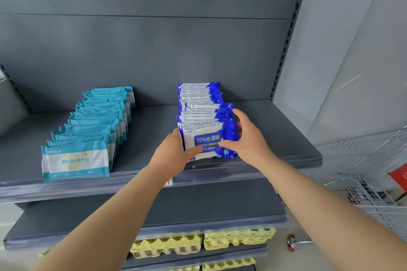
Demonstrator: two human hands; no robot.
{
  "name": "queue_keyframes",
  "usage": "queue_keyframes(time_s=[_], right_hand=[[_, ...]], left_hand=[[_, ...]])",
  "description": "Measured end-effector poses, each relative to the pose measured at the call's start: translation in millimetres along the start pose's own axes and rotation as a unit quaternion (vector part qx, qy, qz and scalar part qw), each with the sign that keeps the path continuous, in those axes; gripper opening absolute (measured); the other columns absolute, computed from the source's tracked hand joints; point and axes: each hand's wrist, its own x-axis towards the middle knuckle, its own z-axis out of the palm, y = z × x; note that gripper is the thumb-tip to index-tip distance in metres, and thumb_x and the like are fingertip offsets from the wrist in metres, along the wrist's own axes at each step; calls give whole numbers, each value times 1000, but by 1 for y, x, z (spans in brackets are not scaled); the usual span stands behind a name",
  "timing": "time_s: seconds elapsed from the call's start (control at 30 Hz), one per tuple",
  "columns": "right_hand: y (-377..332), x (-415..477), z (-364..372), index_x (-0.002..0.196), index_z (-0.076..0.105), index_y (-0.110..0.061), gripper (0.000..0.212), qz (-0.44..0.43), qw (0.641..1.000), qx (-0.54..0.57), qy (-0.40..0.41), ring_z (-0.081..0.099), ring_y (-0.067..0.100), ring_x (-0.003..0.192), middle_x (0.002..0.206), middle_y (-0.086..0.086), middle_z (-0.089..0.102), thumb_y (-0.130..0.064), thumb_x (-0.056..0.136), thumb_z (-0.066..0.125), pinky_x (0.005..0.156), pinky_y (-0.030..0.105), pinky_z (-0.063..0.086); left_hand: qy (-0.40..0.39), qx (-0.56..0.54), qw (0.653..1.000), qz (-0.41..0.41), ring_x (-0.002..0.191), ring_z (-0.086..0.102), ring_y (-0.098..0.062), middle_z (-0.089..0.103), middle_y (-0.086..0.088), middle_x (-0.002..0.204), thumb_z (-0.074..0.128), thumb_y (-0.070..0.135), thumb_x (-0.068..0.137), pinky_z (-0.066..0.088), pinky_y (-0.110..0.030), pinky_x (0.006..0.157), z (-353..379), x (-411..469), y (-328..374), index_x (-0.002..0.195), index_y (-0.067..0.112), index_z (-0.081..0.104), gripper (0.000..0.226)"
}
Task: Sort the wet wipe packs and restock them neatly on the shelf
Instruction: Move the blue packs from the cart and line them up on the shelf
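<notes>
Fingers of left hand (174, 152) and right hand (246, 138) curl round both sides of the front blue pack (207, 142), thumbs on its face, probably to square it with the blue row (198, 103) at the shelf (282, 136) front edge. Teal row (92, 125) sits further left on the shelf, keeping 2 sorts separate.

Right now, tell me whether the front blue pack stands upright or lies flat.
Upright: the front blue pack stands on edge on the shelf, printed face forward, left hand and right hand holding its sides.
</notes>
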Motion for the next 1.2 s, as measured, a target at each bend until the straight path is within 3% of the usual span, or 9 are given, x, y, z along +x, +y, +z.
queue_keyframes(time_s=[0.27,0.43,0.53,0.63,0.77,0.9,1.0,1.1,1.2], right_hand=[[10,-9,-3,152,17,-30,101,-31,987,-115,-106,35,9,134,152,-7,18,-39,74,79,108,34,40],[2,-7,-7,151,10,-39,90,-79,985,-110,-102,4,6,146,159,-14,-10,-41,84,69,116,32,25],[0,-2,-5,151,15,-38,71,-90,956,-245,-131,-5,15,148,159,-6,-18,-52,92,51,120,40,13],[-1,2,-5,151,8,-40,71,-71,941,-288,-165,-11,18,147,158,-4,-23,-56,93,45,120,42,9],[-5,7,-13,151,8,-38,96,-3,986,-81,-145,4,13,147,159,-11,-9,-47,79,72,116,43,26],[-11,30,-16,142,21,-38,101,39,984,1,-175,48,9,124,140,-12,38,-35,64,86,100,39,47],[-9,45,-12,139,28,-37,103,67,972,35,-224,59,7,114,131,-13,56,-29,57,90,101,39,47],[-5,54,-7,143,27,-34,104,73,963,61,-251,62,6,110,125,-15,62,-18,61,89,101,39,48],[-6,58,-7,148,19,-35,127,81,961,31,-264,56,7,119,138,-12,51,-36,46,94,103,40,45]], left_hand=[[-52,28,997,45,96,63,-6,62,14,115,72,59,72,56,-33,83,-11,-9,-19,120,36,47,60],[-31,-88,995,41,108,52,-4,39,16,130,61,45,85,50,-9,67,-17,-15,-3,146,29,21,74],[-46,-93,994,29,112,52,-10,29,5,145,51,40,94,52,-11,65,-12,-13,3,152,33,3,76],[-66,-81,994,9,113,51,-11,28,3,148,50,39,95,51,-10,64,-11,-8,5,153,30,4,74],[-45,-146,988,15,84,57,2,42,8,136,69,21,86,49,-12,65,-26,-2,15,141,27,29,68],[-111,-190,975,-30,77,57,1,47,19,106,75,10,79,50,-28,77,-39,15,23,151,25,6,101],[-157,-189,968,-51,84,65,-6,61,16,101,79,11,75,53,-31,84,-43,24,19,123,29,37,66],[-164,-212,962,-54,98,69,-14,68,5,114,82,12,71,56,-38,87,-39,29,10,127,24,40,72],[-162,-237,956,-51,99,69,-14,68,4,116,83,12,70,57,-40,86,-36,30,5,130,27,38,77]])
